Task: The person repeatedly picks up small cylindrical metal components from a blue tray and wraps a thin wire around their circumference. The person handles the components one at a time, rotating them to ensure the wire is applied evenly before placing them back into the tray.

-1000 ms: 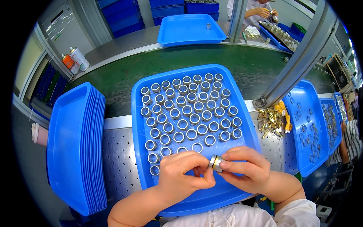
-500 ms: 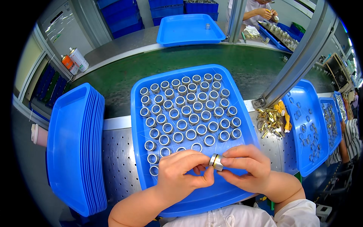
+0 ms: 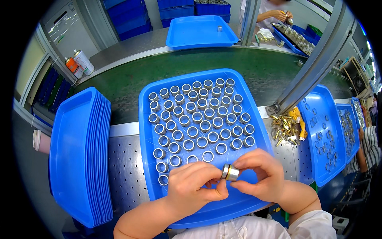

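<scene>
Over the near part of a blue tray (image 3: 215,217), I hold a short silvery metal cylinder (image 3: 232,174) with a yellowish band and a dark ring near its left end. My left hand (image 3: 195,181) pinches that left end with thumb and bent fingers. My right hand (image 3: 264,175) has its fingertips at the right end, index finger above and thumb below, with a gap between them. Several rows of metal rings (image 3: 197,116) stand on the tray beyond my hands, their round openings facing up. My left hand hides part of the nearest rows.
Stacked blue trays (image 3: 79,155) stand at left. A green belt (image 3: 119,85) runs behind my tray. Right of it are small brass-coloured parts (image 3: 284,129), a metal post (image 3: 308,59) and a tray of thin rings (image 3: 324,135). Across the belt, a person's hands (image 3: 284,16) work.
The cylinder has turned, showing more of its side on the right. My right thumb and index finger have spread further apart around it. The left hand stays at its end.
</scene>
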A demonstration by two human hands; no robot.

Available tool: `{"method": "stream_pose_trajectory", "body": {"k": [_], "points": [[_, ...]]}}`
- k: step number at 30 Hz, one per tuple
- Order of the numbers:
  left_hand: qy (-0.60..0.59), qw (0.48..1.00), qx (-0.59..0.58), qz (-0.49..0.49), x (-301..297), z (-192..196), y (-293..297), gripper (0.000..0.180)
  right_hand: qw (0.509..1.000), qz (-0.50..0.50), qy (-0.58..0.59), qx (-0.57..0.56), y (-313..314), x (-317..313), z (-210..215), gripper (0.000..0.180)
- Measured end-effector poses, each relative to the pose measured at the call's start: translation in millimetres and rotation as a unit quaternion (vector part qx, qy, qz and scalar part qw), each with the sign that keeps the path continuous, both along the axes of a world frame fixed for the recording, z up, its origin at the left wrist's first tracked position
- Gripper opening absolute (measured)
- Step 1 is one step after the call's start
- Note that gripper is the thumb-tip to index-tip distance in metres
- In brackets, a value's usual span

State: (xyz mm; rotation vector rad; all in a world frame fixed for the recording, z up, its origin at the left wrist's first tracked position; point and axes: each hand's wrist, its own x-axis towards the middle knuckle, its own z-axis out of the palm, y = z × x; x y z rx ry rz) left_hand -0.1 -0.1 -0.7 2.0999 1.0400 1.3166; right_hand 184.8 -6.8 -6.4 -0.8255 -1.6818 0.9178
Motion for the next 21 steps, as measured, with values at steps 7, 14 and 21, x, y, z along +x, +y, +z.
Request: {"method": "stream_pose_trajectory", "body": {"k": [7, 14, 21], "points": [[-0.008, 1.000, -0.013, 0.003, 1.7, -2.6, 2.1, 0.016, 0.990, -0.033, -0.071, 0.115, 2.4, 2.2, 0.3, 0.036], [0.012, 1.000, -0.010, -0.008, 0.0, 0.0, 0.0, 0.016, 0.974, -0.054, -0.105, 0.192, -1.1, -0.5, -1.3, 0.034], [0.006, 1.000, -0.007, -0.005, 1.5, -0.9, 0.3, 0.016, 0.976, -0.054, -0.098, 0.189, -0.7, -1.3, -1.8, 0.034]]}}
